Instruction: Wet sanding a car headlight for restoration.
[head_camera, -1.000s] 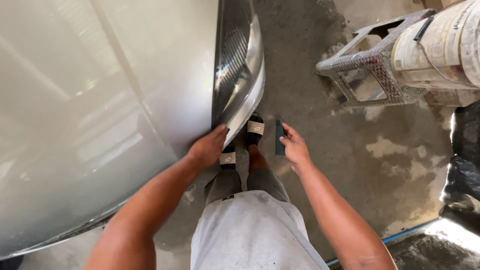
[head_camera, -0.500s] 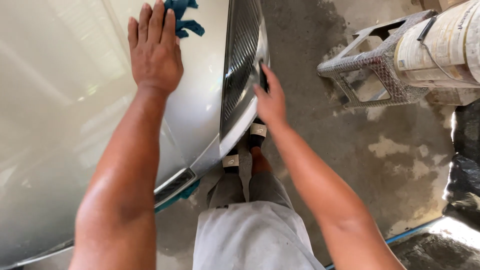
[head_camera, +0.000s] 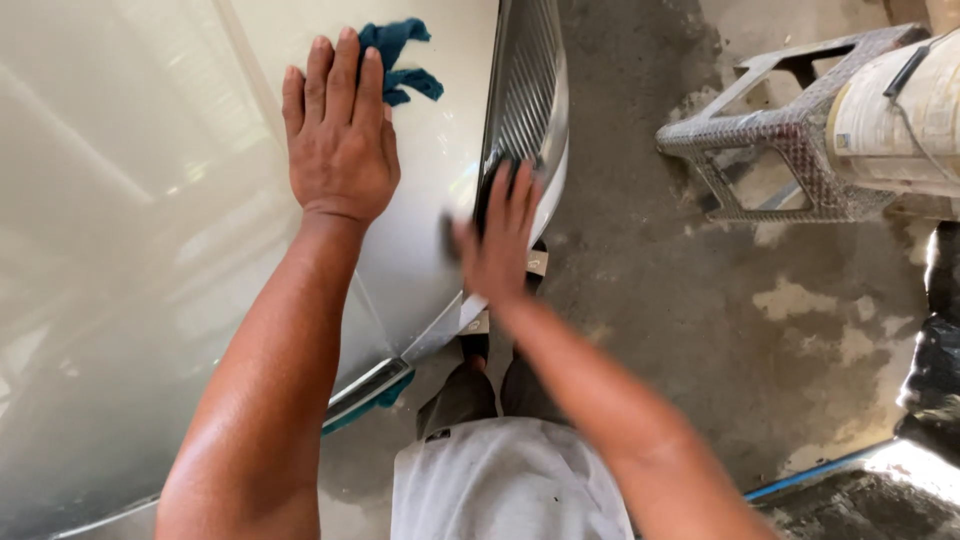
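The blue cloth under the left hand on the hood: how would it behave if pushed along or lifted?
The blue cloth looks crumpled and limp, so it would probably droop when lifted. Pressed by the left hand, it likely slides easily over the glossy hood.

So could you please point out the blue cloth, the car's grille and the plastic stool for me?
blue cloth (head_camera: 405, 62), head view, on the bunched folds past the fingertips.
grille (head_camera: 527, 85), head view, on its ribbed middle.
plastic stool (head_camera: 790, 125), head view, on its patterned top edge.
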